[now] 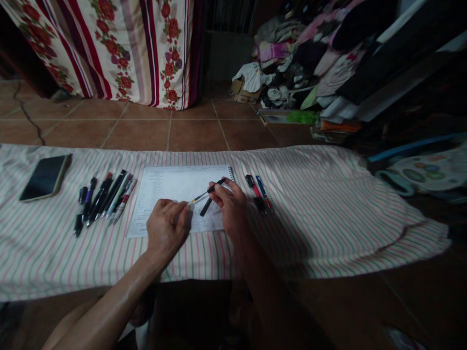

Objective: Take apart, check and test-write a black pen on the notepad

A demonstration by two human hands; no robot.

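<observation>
Over the spiral notebook (175, 180), my left hand (168, 226) pinches one end of a thin pen refill (199, 198) with a yellow band. Its other end runs into a black pen part (216, 186), which the fingers of my right hand (232, 204) grip. A black pen barrel (206, 207) slants down just below those fingers; whether it lies on the page or touches my right hand I cannot tell. Both hands are closed, with the refill slanting up to the right between them.
Left of the notebook lie several pens (109, 197) and loose black caps (78, 225). A phone (45, 178) rests at the far left. Two pens (260, 193) lie right of the notebook on the striped cloth (328, 209). Beyond are a floral curtain (127, 48) and piled clothes (292, 53).
</observation>
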